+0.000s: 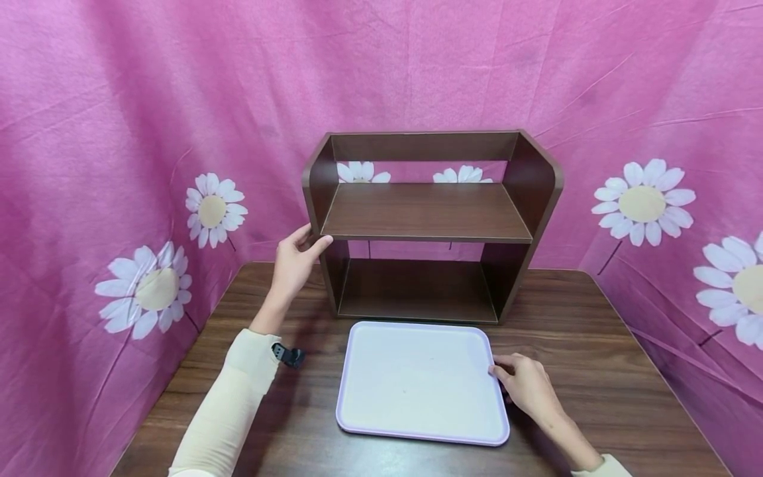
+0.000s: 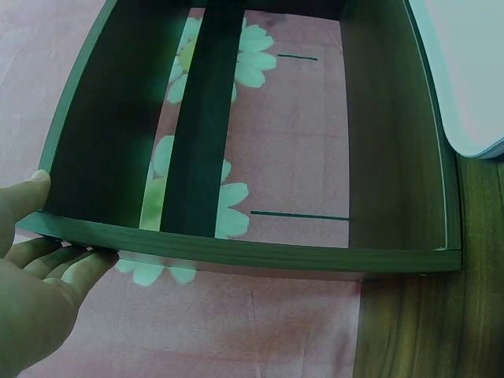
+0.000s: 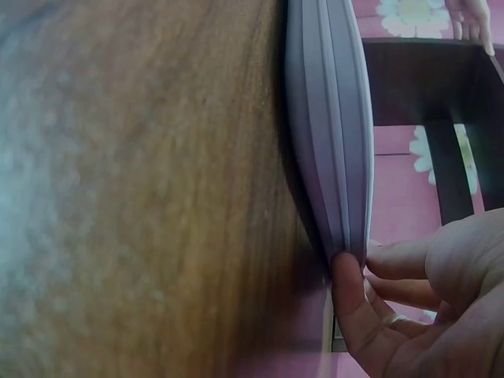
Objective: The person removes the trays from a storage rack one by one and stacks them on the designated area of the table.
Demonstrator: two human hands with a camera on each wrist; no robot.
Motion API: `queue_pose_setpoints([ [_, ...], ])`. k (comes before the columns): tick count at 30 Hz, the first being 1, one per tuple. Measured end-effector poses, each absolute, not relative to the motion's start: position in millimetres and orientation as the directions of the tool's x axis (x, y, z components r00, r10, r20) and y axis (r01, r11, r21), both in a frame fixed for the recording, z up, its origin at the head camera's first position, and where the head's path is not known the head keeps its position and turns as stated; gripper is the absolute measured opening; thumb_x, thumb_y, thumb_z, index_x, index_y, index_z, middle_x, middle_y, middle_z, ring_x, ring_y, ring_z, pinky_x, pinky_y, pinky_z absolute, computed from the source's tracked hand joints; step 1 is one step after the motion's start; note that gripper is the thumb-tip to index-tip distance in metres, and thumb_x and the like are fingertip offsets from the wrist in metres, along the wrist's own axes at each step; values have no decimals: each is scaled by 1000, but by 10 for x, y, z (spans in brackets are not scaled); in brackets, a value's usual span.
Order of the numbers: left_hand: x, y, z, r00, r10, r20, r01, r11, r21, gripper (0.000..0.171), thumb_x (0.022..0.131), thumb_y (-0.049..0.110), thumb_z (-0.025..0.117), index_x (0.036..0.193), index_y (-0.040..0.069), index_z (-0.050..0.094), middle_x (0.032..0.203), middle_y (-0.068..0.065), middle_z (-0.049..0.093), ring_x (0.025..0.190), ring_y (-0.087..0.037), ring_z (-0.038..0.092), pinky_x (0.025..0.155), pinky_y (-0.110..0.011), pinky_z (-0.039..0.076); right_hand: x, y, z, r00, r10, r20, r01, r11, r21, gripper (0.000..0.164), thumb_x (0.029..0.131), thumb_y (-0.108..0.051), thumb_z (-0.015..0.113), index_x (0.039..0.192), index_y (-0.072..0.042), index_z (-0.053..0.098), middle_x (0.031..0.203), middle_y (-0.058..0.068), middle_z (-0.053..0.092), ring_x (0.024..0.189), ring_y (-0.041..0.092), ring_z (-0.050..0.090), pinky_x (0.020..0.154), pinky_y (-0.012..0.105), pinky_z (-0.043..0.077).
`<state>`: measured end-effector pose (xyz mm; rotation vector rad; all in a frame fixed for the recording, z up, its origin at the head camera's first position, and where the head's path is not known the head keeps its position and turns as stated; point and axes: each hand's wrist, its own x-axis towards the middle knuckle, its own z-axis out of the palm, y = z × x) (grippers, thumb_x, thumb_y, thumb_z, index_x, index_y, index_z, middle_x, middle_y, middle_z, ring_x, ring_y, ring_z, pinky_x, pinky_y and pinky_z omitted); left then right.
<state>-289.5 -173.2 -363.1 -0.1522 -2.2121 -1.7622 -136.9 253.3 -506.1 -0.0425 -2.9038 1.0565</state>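
A dark brown two-tier wooden shelf (image 1: 426,213) stands upright at the back of the table. My left hand (image 1: 291,264) grips its left side panel, with the thumb at the front edge and the fingers along the outer face, as the left wrist view shows at the side board (image 2: 260,253). In front of the shelf lies a white rectangular tray (image 1: 420,381) with a pale purple rim. My right hand (image 1: 527,384) pinches the tray's right edge between thumb and fingers. Seen from the right wrist, that rim (image 3: 335,118) looks layered; whether it is more than one tray I cannot tell.
The wood-grain table (image 1: 572,331) extends on both sides of the tray. A pink curtain (image 1: 417,66) printed with white daisies hangs close behind the shelf and along both sides. A black band (image 1: 289,355) is on the left wrist over a cream sleeve (image 1: 232,404).
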Motion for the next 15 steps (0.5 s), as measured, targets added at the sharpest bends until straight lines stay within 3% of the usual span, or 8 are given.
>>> queue_pose_setpoints([
  [6,-2877,-1732,-3656,-944,-107,313,280,245,928,55,98,25,81,147,6,64,137,-18,72,118,-23,71,80,-24,64,-1382,2550,-5061,-999,34,25,10,754,-656,31,98,-11,74,124,6,75,102,19,76,53,12,65,47,25,54],
  [9,-2847,-1759,-3706,-942,-110,318,277,285,918,55,100,25,78,148,3,61,141,-20,69,107,-25,74,77,-14,58,-1390,2571,-5052,-1000,29,9,16,750,-661,30,99,-13,73,123,4,76,91,12,76,55,12,65,47,26,54],
  [11,-2808,-1788,-3753,-939,-106,326,282,301,911,52,102,22,75,147,-1,61,142,-23,67,100,-19,75,79,-9,56,-1401,2598,-5032,-1000,23,12,9,752,-659,28,101,-16,73,122,2,78,81,7,75,55,12,65,47,26,53],
  [15,-2702,-1879,-3863,-934,-86,346,313,265,912,37,104,12,70,135,-8,68,129,-30,72,90,-5,75,83,-13,60,-1435,2692,-4960,-997,10,72,-38,775,-631,24,103,-18,72,118,-2,80,71,0,74,55,10,65,52,25,52],
])
